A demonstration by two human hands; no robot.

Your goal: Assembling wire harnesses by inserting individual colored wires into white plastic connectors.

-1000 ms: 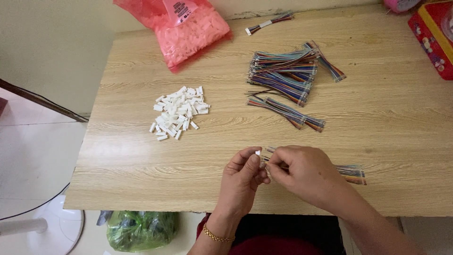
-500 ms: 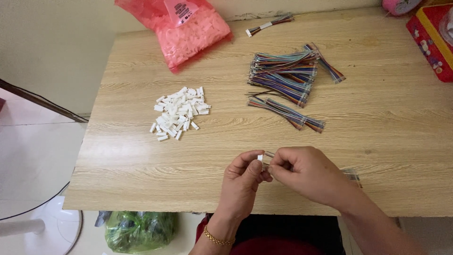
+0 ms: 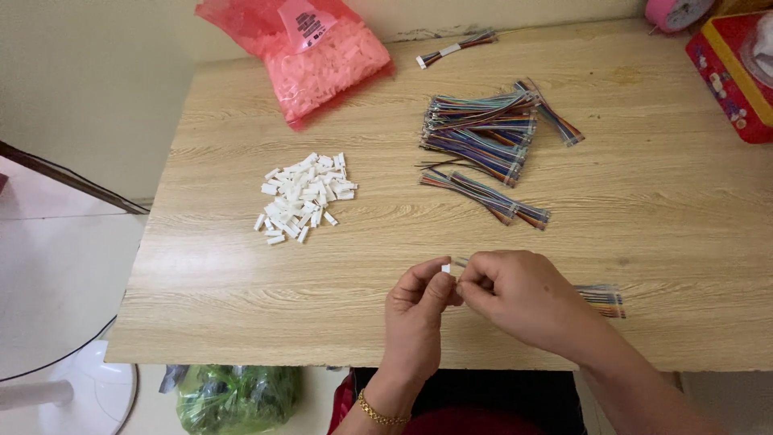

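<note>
Starting at the far left, off the table [image 3: 241, 290], a green plastic bag [image 3: 233, 396] is sitting on the floor below the near edge, and a pale round stand base [image 3: 72, 391] is showing in the near-left corner. Up on the wooden top, a pink bag [image 3: 318, 60] full of small white pieces is lying at the far edge. Nearer, a loose pile of white plastic plugs [image 3: 304, 197] is spreading out left of centre, well apart from the hands.

Moving to the middle, near the front edge, the left hand [image 3: 417, 310] is pinching one small white plug [image 3: 445, 267] between thumb and fingertips, fingers closed tight on it. Right against it, the right hand [image 3: 523, 298] is gripping the end of a striped ribbon wire [image 3: 604, 298], fingers closed on it, holding the wire tip up to the plug; whether the tip is already inside the plug, I cannot tell. The wire's loose end is trailing out to the right on the table, from behind the wrist.

Further back, a big stack of coloured wires [image 3: 483, 129] is resting right of centre, with a smaller bundle [image 3: 487, 195] just beside its near side. One single wire with a plug [image 3: 455, 48] is lying at the far edge. At the far right, a red box [image 3: 729, 76] is sitting on the corner, with a pink round thing [image 3: 676, 12] just behind it.
</note>
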